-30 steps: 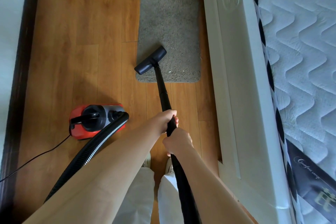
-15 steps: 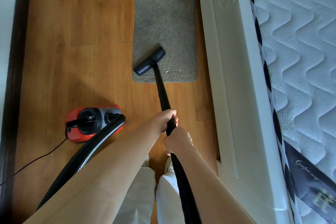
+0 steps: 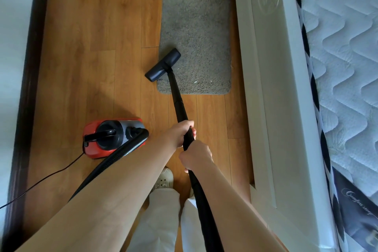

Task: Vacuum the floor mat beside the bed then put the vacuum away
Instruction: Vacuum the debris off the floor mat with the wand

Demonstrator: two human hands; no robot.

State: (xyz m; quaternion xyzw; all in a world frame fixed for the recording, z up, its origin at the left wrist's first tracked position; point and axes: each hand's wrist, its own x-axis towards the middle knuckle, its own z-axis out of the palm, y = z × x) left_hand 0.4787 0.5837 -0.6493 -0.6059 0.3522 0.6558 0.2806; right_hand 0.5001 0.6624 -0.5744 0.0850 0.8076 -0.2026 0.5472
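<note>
Head view: wood plank floor (image 3: 98,37), dark baseboard (image 3: 30,67) along the left wall, white bed frame (image 3: 272,88) on the right with quilted mattress (image 3: 343,47) on top.

Grey floor mat (image 3: 196,32) flat on the floor, long edge right against the bed frame. A few pale specks on the pile near its near edge.

Black vacuum head (image 3: 163,64) angled across the mat's near-left corner, right end on the pile, left end hanging past the mat edge over bare wood. Black wand (image 3: 177,100) running from the head back toward the camera.

Left hand (image 3: 180,134) wrapped around the wand, fingers curled fully round it, farther up the tube. Right hand (image 3: 195,156) just behind, touching or nearly touching the left, also closed tight round the tube. Both arms extended forward.

Red canister vacuum (image 3: 112,137) on the floor to the left of the hands, well apart from the mat, black carry handle on top. Ribbed hose (image 3: 122,152) leaving its front and passing under the left forearm. Thin black power cord (image 3: 41,180) trailing off the left edge.

Pale trousers (image 3: 163,221) and a light shoe (image 3: 164,178) below the hands.
</note>
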